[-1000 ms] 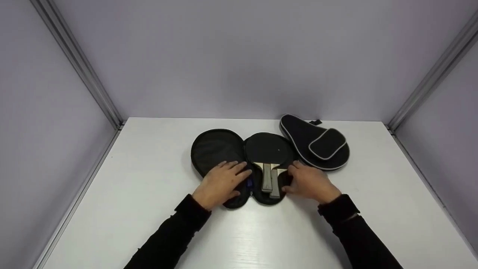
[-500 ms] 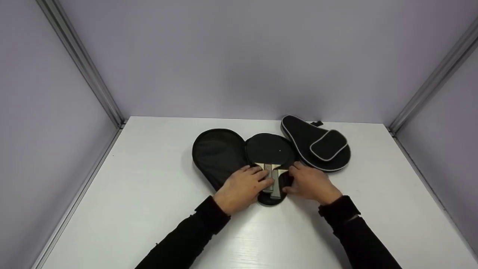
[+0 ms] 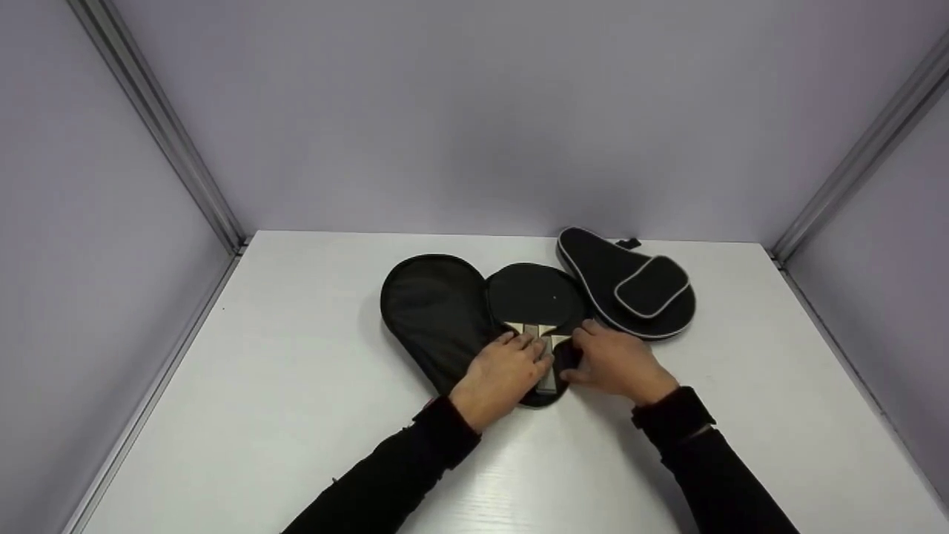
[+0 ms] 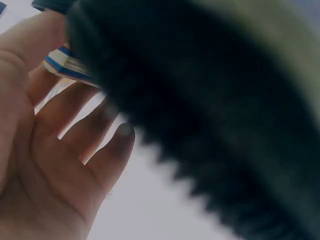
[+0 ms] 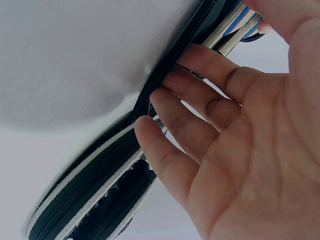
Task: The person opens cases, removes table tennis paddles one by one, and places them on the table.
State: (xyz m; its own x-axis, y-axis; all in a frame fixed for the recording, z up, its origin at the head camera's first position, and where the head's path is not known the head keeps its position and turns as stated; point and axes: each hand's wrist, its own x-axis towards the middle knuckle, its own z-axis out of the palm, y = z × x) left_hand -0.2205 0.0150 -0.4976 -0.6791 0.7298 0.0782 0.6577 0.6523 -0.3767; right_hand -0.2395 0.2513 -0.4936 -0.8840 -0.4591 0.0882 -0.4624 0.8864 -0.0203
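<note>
A black table tennis paddle case [image 3: 434, 297] lies unzipped and spread flat, its two halves side by side. In its right half rest two overlapping table tennis paddles [image 3: 530, 293], black face up, with handles [image 3: 547, 382] toward me. My left hand [image 3: 504, 374] lies over the left paddle's handle, its fingers extended across it and touching the handles; its thumb is hidden in the head view. A striped handle end [image 4: 65, 66] shows by those fingers in the left wrist view. My right hand [image 3: 615, 360] rests with its fingertips against the right zipper edge [image 5: 172, 62] of the open case.
A second black paddle case [image 3: 597, 271] with white piping and a small pocket lies closed, touching or nearly touching the open case at back right. The white table [image 3: 296, 356] is bordered by pale walls at the back and sides.
My left hand has moved right, from the left half of the open case onto the paddle handles. My right hand has stayed at the case's right edge.
</note>
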